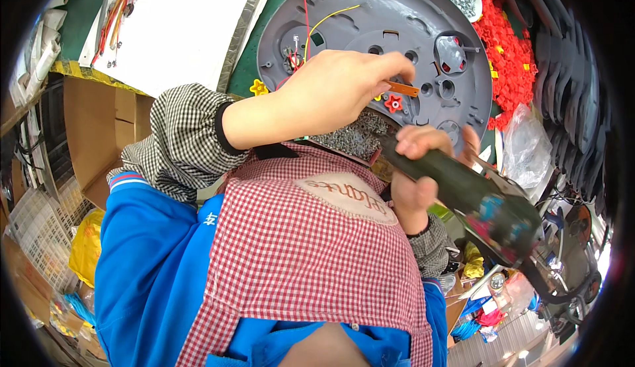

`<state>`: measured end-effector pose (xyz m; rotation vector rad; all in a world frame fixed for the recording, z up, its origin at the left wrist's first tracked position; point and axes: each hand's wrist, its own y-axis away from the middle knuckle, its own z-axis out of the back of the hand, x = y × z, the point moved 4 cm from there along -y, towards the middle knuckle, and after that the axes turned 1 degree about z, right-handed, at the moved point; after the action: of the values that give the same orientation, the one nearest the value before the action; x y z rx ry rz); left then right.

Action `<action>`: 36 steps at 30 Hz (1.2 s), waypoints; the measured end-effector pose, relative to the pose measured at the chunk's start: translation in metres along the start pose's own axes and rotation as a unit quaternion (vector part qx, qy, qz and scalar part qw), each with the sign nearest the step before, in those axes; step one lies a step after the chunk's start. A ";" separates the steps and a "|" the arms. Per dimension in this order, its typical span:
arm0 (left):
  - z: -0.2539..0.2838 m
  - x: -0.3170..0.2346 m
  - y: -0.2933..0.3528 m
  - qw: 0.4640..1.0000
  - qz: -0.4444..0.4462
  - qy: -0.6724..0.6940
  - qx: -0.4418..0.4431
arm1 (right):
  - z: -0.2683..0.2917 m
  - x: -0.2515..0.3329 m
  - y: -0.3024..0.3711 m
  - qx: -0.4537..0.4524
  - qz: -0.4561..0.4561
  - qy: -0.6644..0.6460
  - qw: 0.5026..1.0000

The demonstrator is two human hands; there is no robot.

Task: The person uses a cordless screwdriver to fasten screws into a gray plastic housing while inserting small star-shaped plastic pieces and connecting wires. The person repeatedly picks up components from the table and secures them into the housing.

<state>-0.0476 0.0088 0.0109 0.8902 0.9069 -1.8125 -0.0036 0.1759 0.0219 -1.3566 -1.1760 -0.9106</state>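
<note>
Round shell (370, 11): smooth grey moulded plastic, bosses and holes. Orange strip (405, 90): flat, thin, above the shell's near edge, just beside a red star-shaped piece (393, 104). Driver (473, 192): dark green cylindrical body, blurred, in front of the shell, near loose metal screws (360, 135).

Left hand (337, 89): back of hand up, forearm angled up-right; thumb and forefinger pinch the strip's left end. Right hand (426, 162): raised, fingers curled round the driver, thumb on near side.

Strip's long axis roughly left-right, free end right, dipping slightly. Driver runs diagonally, narrow end up-left, thick end down-right.
</note>
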 end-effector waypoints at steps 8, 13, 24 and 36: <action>-0.008 -0.015 0.024 0.979 -0.119 -0.154 0.063 | 0.002 0.033 -0.027 0.063 0.098 -0.150 0.982; -0.012 -0.013 0.026 0.978 -0.120 -0.166 0.047 | 0.009 0.034 -0.031 0.048 0.104 -0.148 0.982; -0.013 -0.017 0.028 0.969 -0.161 -0.189 -0.004 | 0.006 0.037 -0.029 0.045 0.124 -0.146 0.980; -0.013 -0.016 0.025 0.978 -0.139 -0.155 -0.001 | 0.002 0.041 -0.031 0.060 0.148 -0.129 0.979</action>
<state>-0.0161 0.0179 0.0135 0.4748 0.8628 -2.1155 -0.0245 0.1824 0.0677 -1.5323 -1.1624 -0.4544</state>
